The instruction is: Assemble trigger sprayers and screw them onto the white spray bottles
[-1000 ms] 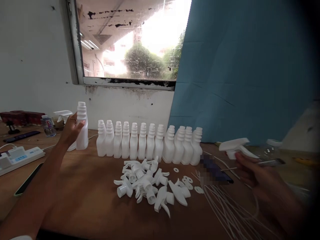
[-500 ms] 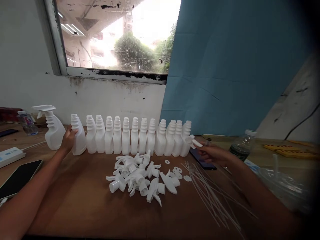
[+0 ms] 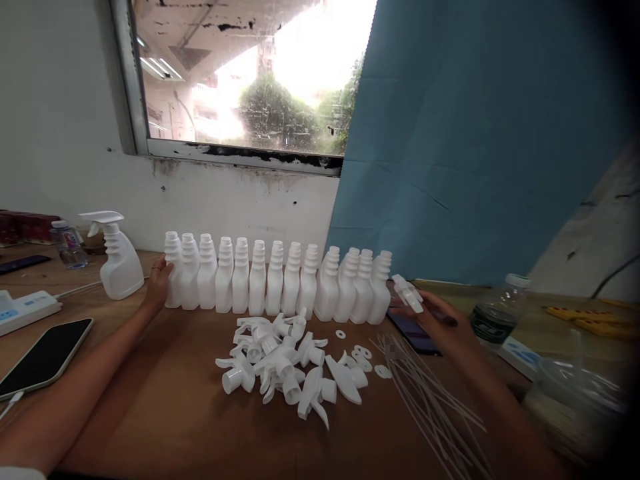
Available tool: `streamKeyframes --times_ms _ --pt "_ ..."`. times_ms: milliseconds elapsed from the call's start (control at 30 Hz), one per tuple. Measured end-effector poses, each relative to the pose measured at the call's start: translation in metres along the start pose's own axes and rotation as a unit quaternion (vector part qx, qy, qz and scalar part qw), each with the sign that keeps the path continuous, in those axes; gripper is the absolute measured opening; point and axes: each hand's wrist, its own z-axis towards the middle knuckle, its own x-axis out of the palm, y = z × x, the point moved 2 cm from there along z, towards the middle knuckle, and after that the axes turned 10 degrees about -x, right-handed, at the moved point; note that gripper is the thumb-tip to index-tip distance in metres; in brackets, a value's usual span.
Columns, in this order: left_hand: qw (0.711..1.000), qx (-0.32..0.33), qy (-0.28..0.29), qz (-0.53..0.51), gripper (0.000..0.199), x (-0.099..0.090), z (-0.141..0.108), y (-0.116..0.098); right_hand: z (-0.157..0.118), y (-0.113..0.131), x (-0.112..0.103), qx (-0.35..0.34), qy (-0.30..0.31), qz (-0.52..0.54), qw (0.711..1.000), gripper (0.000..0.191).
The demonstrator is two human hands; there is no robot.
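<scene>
At the left end of a long row of white bottles, my left hand (image 3: 159, 281) is closed around the side of the end bottle (image 3: 173, 280), which stands upright against its neighbour. The bottles have open, ribbed necks. Beside the right end of the row, my right hand (image 3: 433, 313) grips a small white trigger sprayer head (image 3: 407, 293); its fingers are partly hidden. Between the hands, in front of the row, lies a heap of white trigger heads (image 3: 270, 353). White ring washers (image 3: 362, 353) and thin clear tubes (image 3: 430, 407) lie to the right of that heap.
A bottle with a sprayer fitted (image 3: 120, 263) stands at the left. A phone (image 3: 45, 353), a power strip (image 3: 30, 310) and a water bottle (image 3: 70, 247) are further left. To the right are another phone (image 3: 415, 333), a drink bottle (image 3: 500, 313) and a lidded cup (image 3: 575, 407).
My left hand has slid the end bottle rightward against the row, closing the gap. My right hand still holds the trigger head, now turned differently. The view has shifted slightly.
</scene>
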Motion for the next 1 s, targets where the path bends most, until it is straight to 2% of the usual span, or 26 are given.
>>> streamKeyframes --times_ms 100,167,267,333,400,467,500,533,567,600,667,700,733,767,833,900,1000 --pt "0.997 -0.025 -0.066 -0.040 0.030 -0.007 0.000 -0.003 -0.022 0.026 0.014 -0.021 0.017 -0.003 1.000 0.042" --pt "0.992 -0.020 -0.107 -0.061 0.024 -0.014 -0.001 -0.012 -0.036 0.038 0.029 -0.041 0.059 0.013 0.997 0.041" --pt "0.985 0.026 -0.149 -0.085 0.020 -0.018 -0.010 -0.038 -0.053 0.050 0.053 -0.087 0.108 0.015 0.990 0.034" --pt "0.983 0.071 -0.142 -0.097 0.022 -0.014 -0.024 -0.060 -0.062 0.056 0.069 -0.131 0.130 0.008 0.983 0.025" --pt "0.983 0.114 -0.100 -0.107 0.020 -0.003 -0.046 -0.085 -0.068 0.063 0.085 -0.178 0.149 0.007 0.973 0.017" --pt "0.983 0.146 -0.021 -0.112 0.018 0.012 -0.076 -0.109 -0.073 0.069 0.097 -0.227 0.163 0.009 0.960 0.016" --pt "0.980 0.157 0.051 -0.113 0.017 0.021 -0.093 -0.120 -0.075 0.071 0.102 -0.253 0.170 0.006 0.952 0.018" --pt "0.962 0.145 0.183 -0.137 0.017 0.031 -0.111 -0.131 -0.077 0.072 0.105 -0.282 0.180 0.002 0.942 0.022" --pt "0.930 0.110 0.313 -0.161 0.021 0.041 -0.131 -0.140 -0.079 0.073 0.108 -0.312 0.191 -0.005 0.931 0.026" --pt "0.886 0.064 0.418 -0.191 0.027 0.048 -0.150 -0.148 -0.081 0.073 0.110 -0.338 0.201 -0.015 0.919 0.030" --pt "0.794 -0.020 0.551 -0.254 0.039 0.058 -0.183 -0.161 -0.084 0.071 0.111 -0.374 0.211 -0.038 0.902 0.037" --pt "0.759 -0.063 0.583 -0.285 0.043 0.061 -0.195 -0.166 -0.085 0.070 0.112 -0.378 0.211 -0.043 0.900 0.039" --pt "0.735 -0.105 0.594 -0.308 0.043 0.063 -0.204 -0.168 -0.086 0.068 0.112 -0.376 0.210 -0.040 0.902 0.040" --pt "0.723 -0.142 0.593 -0.325 0.043 0.064 -0.210 -0.169 -0.087 0.067 0.112 -0.368 0.213 -0.029 0.904 0.041" --pt "0.718 -0.196 0.570 -0.349 0.040 0.066 -0.214 -0.166 -0.088 0.066 0.111 -0.330 0.210 0.007 0.920 0.039" --pt "0.705 -0.233 0.553 -0.377 0.040 0.068 -0.211 -0.161 -0.086 0.065 0.107 -0.273 0.141 0.071 0.949 0.042" --pt "0.655 -0.300 0.533 -0.443 0.034 0.069 -0.204 -0.154 -0.083 0.065 0.095 -0.191 -0.014 0.179 0.965 0.045"
